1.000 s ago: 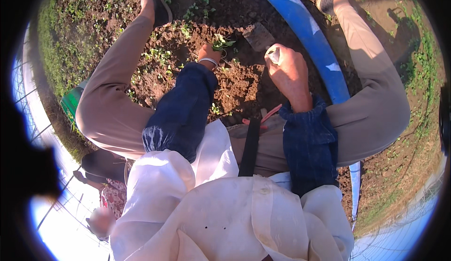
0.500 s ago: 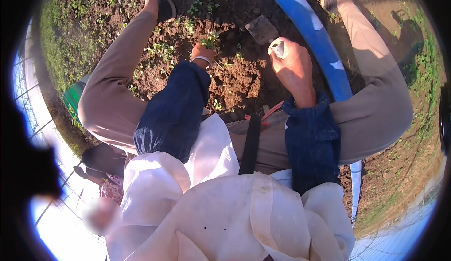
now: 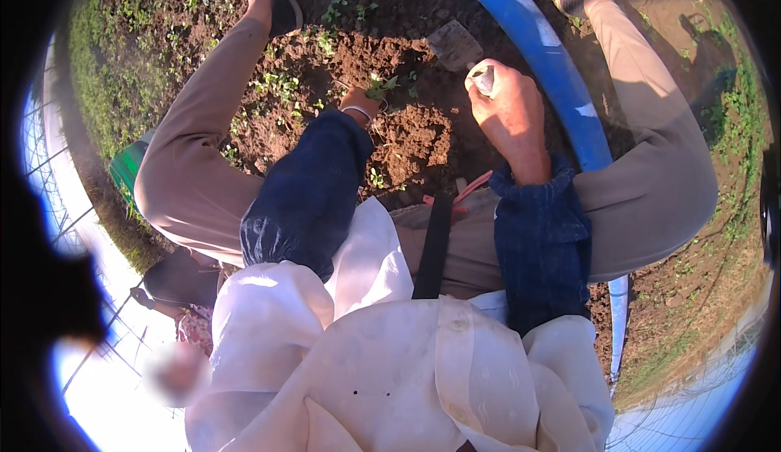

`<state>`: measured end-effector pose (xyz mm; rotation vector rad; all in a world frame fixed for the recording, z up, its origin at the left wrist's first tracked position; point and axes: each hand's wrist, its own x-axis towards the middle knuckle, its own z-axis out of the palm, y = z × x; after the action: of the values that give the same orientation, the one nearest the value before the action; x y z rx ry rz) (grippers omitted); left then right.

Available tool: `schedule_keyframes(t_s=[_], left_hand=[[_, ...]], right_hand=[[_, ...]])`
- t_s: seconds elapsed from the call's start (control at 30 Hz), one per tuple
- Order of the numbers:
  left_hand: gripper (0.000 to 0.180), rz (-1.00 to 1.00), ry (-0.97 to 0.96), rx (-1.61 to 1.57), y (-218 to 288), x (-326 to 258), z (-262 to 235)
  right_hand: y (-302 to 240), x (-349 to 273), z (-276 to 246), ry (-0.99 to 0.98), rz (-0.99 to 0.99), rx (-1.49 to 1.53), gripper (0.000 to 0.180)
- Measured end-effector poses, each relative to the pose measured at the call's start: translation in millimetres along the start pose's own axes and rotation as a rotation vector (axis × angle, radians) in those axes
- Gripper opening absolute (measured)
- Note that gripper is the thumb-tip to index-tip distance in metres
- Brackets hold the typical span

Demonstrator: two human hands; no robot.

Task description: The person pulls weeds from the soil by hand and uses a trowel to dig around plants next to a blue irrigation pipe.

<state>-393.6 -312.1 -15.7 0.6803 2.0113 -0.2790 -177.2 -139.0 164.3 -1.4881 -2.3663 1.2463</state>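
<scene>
And here's the left hand point(image 3: 355, 100), low at the broken brown soil point(image 3: 415, 139), its dark blue sleeve point(image 3: 305, 192) slanting forward and inward, a pale band point(image 3: 356, 110) round the wrist! Its fingers, partly hidden, are closed on a leafy green sprig point(image 3: 381, 86) that pokes out on the right side. Across to the right hand point(image 3: 512, 110): a sunlit fist, knuckles forward, forearm angled up and slightly left, clamped round an object with a greyish end point(image 3: 483, 82) showing at the top; its lower part is covered by the fist. The two hands are well apart, bare ground between them. Just beyond that fist sits a squarish brown slab point(image 3: 454, 45); whether it joins the held object, I can't tell. A blue hose point(image 3: 537, 45) curves past on the right.
</scene>
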Motion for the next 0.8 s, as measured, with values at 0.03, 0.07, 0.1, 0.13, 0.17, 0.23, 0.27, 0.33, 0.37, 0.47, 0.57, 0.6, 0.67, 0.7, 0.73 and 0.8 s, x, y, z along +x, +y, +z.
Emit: schedule_keyframes(t_s=[0.03,0.07,0.1,0.13,0.17,0.23,0.27,0.33,0.37,0.47,0.57,0.6,0.67,0.7,0.73,0.8], left_hand=[[0.052,-0.051,0.012,-0.062,12.8,-4.1,0.9],[0.059,-0.016,-0.067,-0.065,16.3,-6.5,-1.3],[0.059,-0.047,-0.027,-0.107,-4.2,-2.1,6.6],[0.060,-0.077,0.014,-0.149,-28.2,5.7,20.1],[0.061,-0.084,0.033,-0.186,-36.6,12.5,31.0],[0.046,-0.273,-0.082,-0.645,-1.9,-3.7,12.9],[0.045,-0.346,-0.104,-0.763,19.1,-15.0,6.3],[0.041,-0.455,-0.054,-0.998,34.6,-25.7,9.9],[0.039,-0.493,-0.070,-1.027,34.4,-24.0,13.7],[0.027,-0.566,-0.145,-1.193,19.9,-12.5,23.5],[0.024,-0.480,-0.048,-1.046,1.1,3.7,41.5],[0.024,-0.415,-0.074,-1.084,38.5,-20.0,28.9],[0.024,-0.411,-0.015,-0.994,34.0,-28.0,23.6],[0.024,-0.407,0.005,-0.946,34.3,-28.5,23.2],[0.024,-0.439,0.001,-0.978,35.8,-29.4,24.1],[0.024,-0.505,-0.007,-1.038,37.7,-30.1,25.2]], right_hand=[[2.5,-0.4,-2.1,0.008,0.011,-0.001,0.009],[3.7,-1.0,-3.0,0.009,0.014,0.009,0.009],[-2.5,-0.7,-0.6,0.002,-0.009,0.032,0.009],[-8.7,-0.4,1.5,-0.005,-0.031,0.057,0.009],[-8.9,-0.2,1.9,-0.003,-0.029,0.062,0.009],[-0.6,-0.3,-1.6,0.007,0.004,0.021,0.009],[5.5,-1.7,-4.3,0.015,0.030,-0.001,0.009],[7.0,-2.7,-8.1,0.020,0.040,0.014,0.009],[5.6,-2.7,-9.2,0.019,0.035,0.026,0.009],[2.7,-1.8,-8.6,-0.006,0.030,0.037,0.010],[0.0,-0.7,-12.4,-0.024,0.088,0.049,0.014],[14.5,-1.4,-16.8,0.011,0.131,0.024,0.014],[16.4,-1.8,-16.8,0.025,0.123,0.037,0.015],[18.6,-1.7,-16.4,0.039,0.120,0.026,0.015],[20.9,-1.7,-16.2,0.054,0.118,0.015,0.015],[22.3,-1.2,-15.9,0.069,0.117,0.007,0.015]])
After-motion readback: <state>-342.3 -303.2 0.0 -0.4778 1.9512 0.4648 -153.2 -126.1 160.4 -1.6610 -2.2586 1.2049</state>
